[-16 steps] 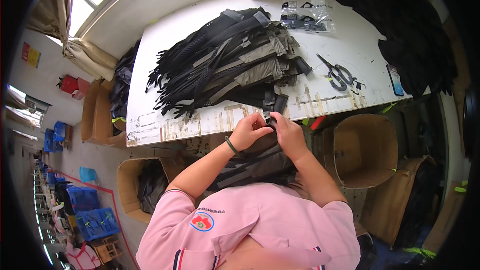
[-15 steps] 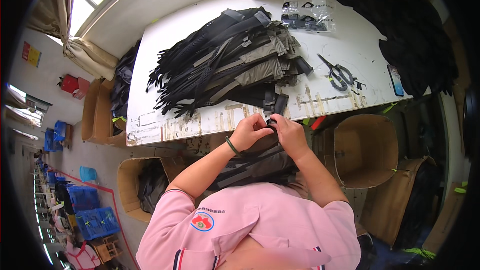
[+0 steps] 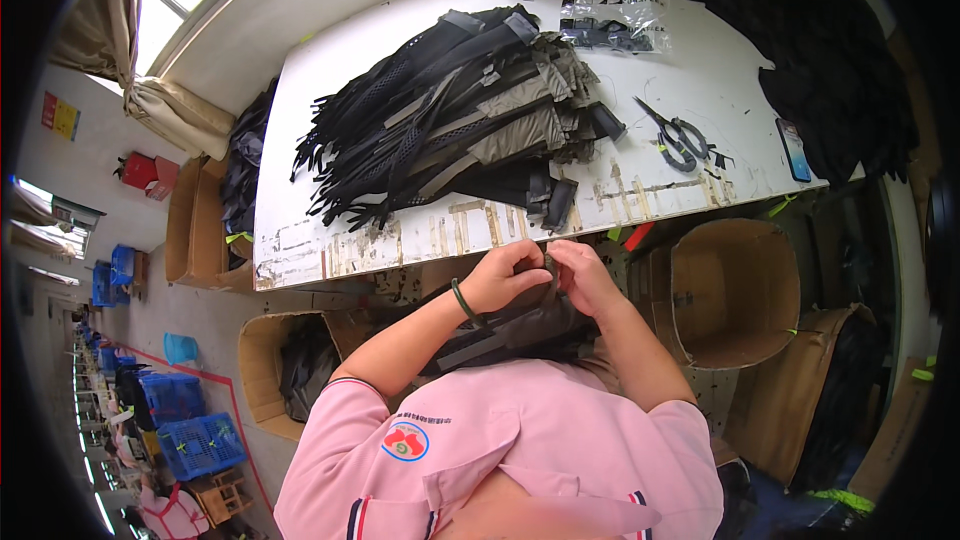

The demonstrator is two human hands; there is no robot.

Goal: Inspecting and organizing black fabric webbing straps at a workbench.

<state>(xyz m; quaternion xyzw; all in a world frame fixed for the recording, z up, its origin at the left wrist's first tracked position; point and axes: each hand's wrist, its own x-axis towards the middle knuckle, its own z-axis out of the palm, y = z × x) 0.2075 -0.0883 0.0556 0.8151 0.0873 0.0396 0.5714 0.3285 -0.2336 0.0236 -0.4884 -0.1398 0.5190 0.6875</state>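
Close together, both hands (image 3: pixel 508 276) (image 3: pixel 586 280) in narrow pinches on a dark strip (image 3: pixel 550 263).

One left hand (image 3: pixel 502 278) and one right hand (image 3: pixel 590 278) are showing, with one bracelet (image 3: pixel 463 303). One table (image 3: pixel 710 65) is bearing one phone (image 3: pixel 793 150), one pair of scissors (image 3: pixel 667 127), one bag (image 3: pixel 612 12) and straps (image 3: pixel 450 125) overlapping beyond counting. At least four cartons (image 3: pixel 735 290) and two blue crates (image 3: pixel 200 446) are standing nearby.
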